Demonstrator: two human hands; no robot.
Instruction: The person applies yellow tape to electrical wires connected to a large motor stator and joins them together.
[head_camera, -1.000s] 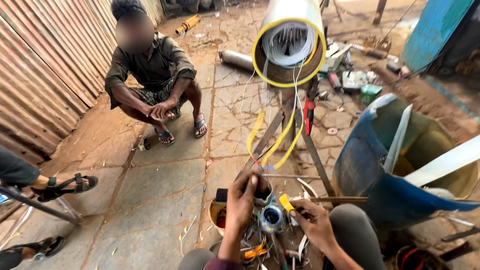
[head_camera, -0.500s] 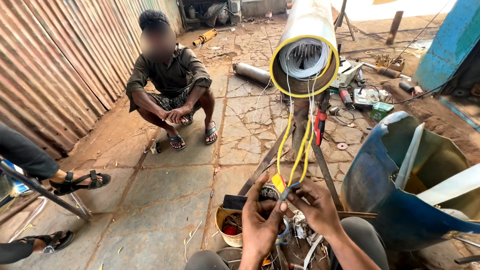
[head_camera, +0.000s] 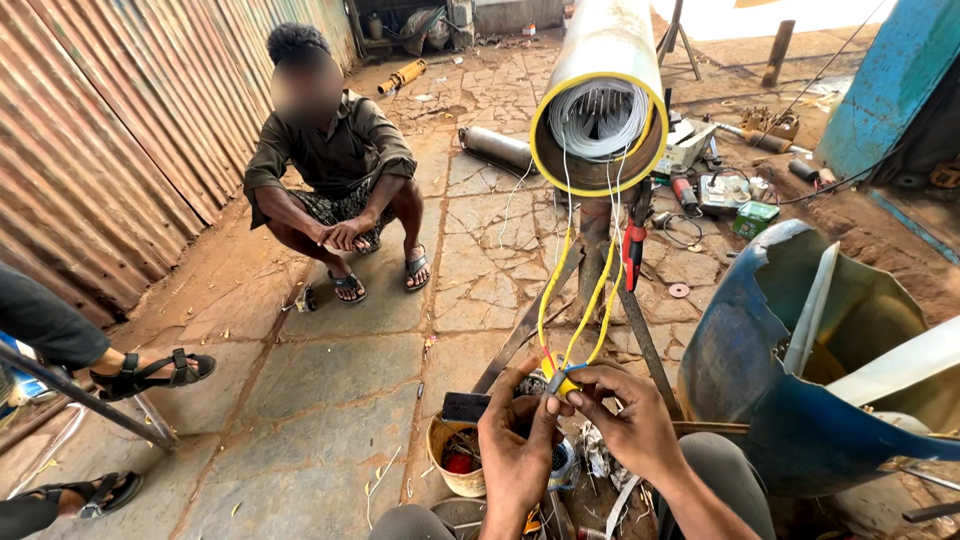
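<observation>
Left hand (head_camera: 515, 440): fingers are curled tight, and the yellow sleeved wire ends (head_camera: 562, 380) are pinched at the fingertips, just above the small bucket.
Right hand (head_camera: 625, 420): closed down too, thumb and forefinger pressed on the same wire ends from the other side, so the joint is steadied between both hands.
Yellow sleeved wire ends: held at the meeting point of the two hands, touching both sets of fingertips, in front of the knees.
Small bucket (head_camera: 450, 470): set on the floor right under the hands, bits and a red item kept within reach.
Yellow sleeves (head_camera: 590, 300): run upward from the fingers to the motor body, kept fairly taut by the pull.
Cylindrical motor body (head_camera: 600, 120): propped on a metal stand (head_camera: 595, 250), open end turned toward the wearer so the white windings are faced.
Blue drum (head_camera: 800, 380): cut open, standing to the right.
Squatting person (head_camera: 335, 180): well apart, hands clasped, by the corrugated wall (head_camera: 110, 140).
</observation>
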